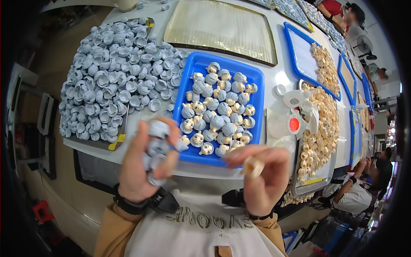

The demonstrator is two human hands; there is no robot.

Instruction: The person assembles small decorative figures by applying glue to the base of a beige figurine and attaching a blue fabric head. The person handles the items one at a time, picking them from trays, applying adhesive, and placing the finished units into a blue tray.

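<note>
My left hand (133,171) is closed around several blue-grey doll hair shells (157,147), blurred by motion. My right hand (272,173) pinches a beige hollow doll head piece (253,167) between thumb and fingers, its opening turned toward me. Both hands hover at the table's near edge, apart from each other. Just beyond them lies a blue tray (198,159) holding several assembled doll heads (217,122) with blue-grey hair and beige faces. Left of it spreads a large heap of loose hair shells (107,81).
Beige head pieces (319,137) fill a tray on the right. Between the trays stand a clear container with red contents (293,124) and a white cup-like vessel (293,98). A wide pale tray (222,30) lies at the back. Other people (357,188) sit along the right.
</note>
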